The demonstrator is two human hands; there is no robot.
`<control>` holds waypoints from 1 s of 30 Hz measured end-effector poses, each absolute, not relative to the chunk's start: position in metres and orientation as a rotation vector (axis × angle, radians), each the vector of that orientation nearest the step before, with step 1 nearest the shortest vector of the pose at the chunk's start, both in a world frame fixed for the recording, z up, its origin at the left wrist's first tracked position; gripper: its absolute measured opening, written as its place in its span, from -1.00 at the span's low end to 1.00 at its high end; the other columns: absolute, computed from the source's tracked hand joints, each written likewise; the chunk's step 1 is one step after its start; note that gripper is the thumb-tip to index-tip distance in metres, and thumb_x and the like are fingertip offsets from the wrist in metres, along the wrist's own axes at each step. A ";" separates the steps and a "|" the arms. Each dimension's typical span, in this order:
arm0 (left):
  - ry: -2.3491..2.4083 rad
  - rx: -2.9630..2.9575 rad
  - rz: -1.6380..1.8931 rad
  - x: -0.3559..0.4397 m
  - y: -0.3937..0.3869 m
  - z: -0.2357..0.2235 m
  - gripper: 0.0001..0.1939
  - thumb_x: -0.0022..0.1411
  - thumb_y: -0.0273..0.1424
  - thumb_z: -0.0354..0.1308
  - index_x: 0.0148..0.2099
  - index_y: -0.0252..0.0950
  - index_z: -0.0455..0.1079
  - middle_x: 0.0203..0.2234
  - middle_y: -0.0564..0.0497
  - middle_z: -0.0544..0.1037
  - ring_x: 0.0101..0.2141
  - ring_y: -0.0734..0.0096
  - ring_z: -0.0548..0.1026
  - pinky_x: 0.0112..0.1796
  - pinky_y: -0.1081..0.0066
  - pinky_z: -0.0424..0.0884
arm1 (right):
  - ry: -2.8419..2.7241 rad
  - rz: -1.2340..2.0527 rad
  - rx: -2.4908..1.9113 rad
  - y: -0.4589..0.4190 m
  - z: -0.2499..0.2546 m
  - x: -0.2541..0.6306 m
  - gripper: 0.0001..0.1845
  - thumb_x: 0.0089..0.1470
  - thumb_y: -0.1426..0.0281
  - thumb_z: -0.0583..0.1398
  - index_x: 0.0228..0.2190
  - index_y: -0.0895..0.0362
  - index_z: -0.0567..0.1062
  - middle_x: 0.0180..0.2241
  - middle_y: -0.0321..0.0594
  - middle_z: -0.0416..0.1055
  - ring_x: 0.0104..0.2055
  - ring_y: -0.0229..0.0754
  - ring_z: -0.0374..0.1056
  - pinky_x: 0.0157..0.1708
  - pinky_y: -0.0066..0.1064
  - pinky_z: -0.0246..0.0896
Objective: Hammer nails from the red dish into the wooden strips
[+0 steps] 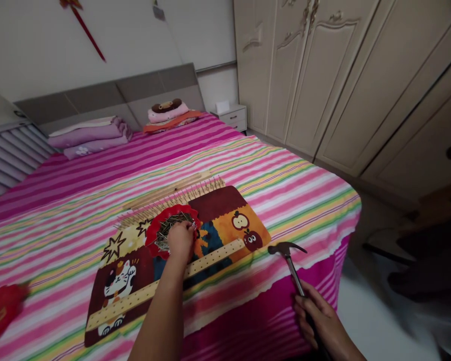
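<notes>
My left hand (pixel 181 239) reaches into a red scalloped bowl (pixel 151 231) full of loose nails (pixel 169 225). Its fingers are pinched at the bowl's right side, with a few nails showing at the fingertips. A claw hammer (pixel 293 268) is gripped by the handle in my right hand (pixel 317 316), head up, beyond the mat's right edge. Below the bowl, a pale wooden strip (pixel 210 258) with a row of small dark holes or dots lies across the patterned mat (pixel 218 203); my left forearm hides its middle. Behind the bowl, another strip (pixel 169 203) bristles with upright nails.
A plain wooden strip (pixel 165 190) lies behind the nailed one. Striped cloth (pixel 285 175) covers the bed. Folded bedding (pixel 93 135) sits near the headboard (pixel 97 98). A red item (pixel 2 311) lies at the left edge. Wardrobes (pixel 296 75) stand at right.
</notes>
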State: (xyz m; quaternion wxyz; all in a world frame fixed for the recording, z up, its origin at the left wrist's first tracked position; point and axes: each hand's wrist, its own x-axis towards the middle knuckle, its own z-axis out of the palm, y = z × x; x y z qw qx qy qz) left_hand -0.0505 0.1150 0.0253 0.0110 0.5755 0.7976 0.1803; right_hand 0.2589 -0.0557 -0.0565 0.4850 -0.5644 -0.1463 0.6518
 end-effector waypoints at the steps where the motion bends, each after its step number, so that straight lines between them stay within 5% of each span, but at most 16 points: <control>1: 2.489 1.760 0.539 -0.051 0.117 0.027 -0.87 0.02 -0.39 0.10 -0.44 -0.22 0.48 -0.45 -0.10 0.55 -0.38 0.24 0.46 -0.33 0.35 0.27 | -0.358 1.587 -1.373 -0.055 -0.056 0.259 -0.35 -0.25 0.13 0.32 -0.10 0.02 0.31 -0.71 -0.55 0.18 -0.83 -0.42 0.00 -0.86 -0.64 -0.22; 6: 2.475 1.585 0.498 -0.053 0.120 0.037 -0.87 -0.07 -0.43 0.12 -0.61 -0.22 0.34 -0.69 -0.03 0.44 -0.58 0.29 0.40 -0.48 0.37 0.18 | -0.365 1.611 -1.326 -0.056 -0.047 0.258 -0.42 -0.19 0.16 0.30 -0.10 0.01 0.30 -0.69 -0.55 0.20 -0.81 -0.43 0.02 -0.84 -0.66 -0.21; 14: 2.438 1.507 0.658 -0.052 0.108 0.041 -0.86 -0.05 -0.40 0.09 -0.62 -0.21 0.30 -0.68 0.01 0.42 -0.55 0.31 0.38 -0.46 0.38 0.18 | -0.354 1.629 -1.324 -0.056 -0.040 0.259 -0.44 -0.18 0.21 0.29 -0.10 0.03 0.30 -0.70 -0.54 0.21 -0.80 -0.44 0.01 -0.83 -0.68 -0.23; 21: 1.939 1.008 1.356 -0.065 0.100 0.034 -0.77 -0.15 -0.26 0.16 -0.43 -0.31 0.38 -0.62 0.10 0.44 -0.58 0.50 0.34 -0.49 0.46 0.27 | -0.355 1.639 -1.333 -0.055 -0.036 0.258 -0.44 -0.18 0.23 0.28 -0.10 0.02 0.26 -0.71 -0.57 0.19 -0.80 -0.45 -0.01 -0.84 -0.69 -0.22; 30: 1.543 0.650 1.525 -0.069 0.081 0.051 -0.64 -0.28 -0.44 0.31 -0.30 -0.33 0.40 -0.60 0.10 0.47 -0.60 0.59 0.38 -0.59 0.59 0.28 | -0.398 1.625 -1.330 -0.056 -0.032 0.257 -0.51 -0.16 0.21 0.27 -0.16 0.01 0.28 -0.71 -0.56 0.20 -0.80 -0.44 0.00 -0.83 -0.69 -0.21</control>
